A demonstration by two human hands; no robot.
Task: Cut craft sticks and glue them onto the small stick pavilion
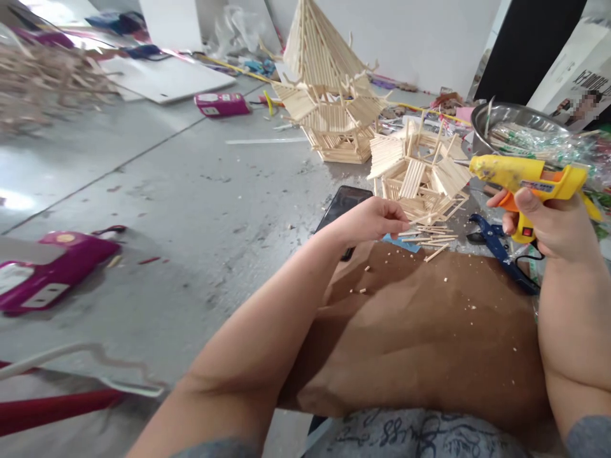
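Note:
My right hand [548, 219] is wrapped round the handle of a yellow and orange glue gun [515, 170], its nozzle pointing left. My left hand [379, 218] is closed in a pinch at the near side of a small stick structure [422, 172]; what its fingertips hold is too small to make out. Just right of those fingertips, several loose sticks [436, 238] lie beside a blue slip [403, 243]. Behind stands a taller stick tower [334, 95] with a pointed roof. Under my left wrist a dark phone [341, 207] is partly hidden.
Brown paper [429, 331] lies in front of me. Dark blue cutters [503, 254] rest below the glue gun. A metal bowl [482, 114] with plastic wrappers is at the right. Purple power boxes [222, 105] [71, 261] sit to the left.

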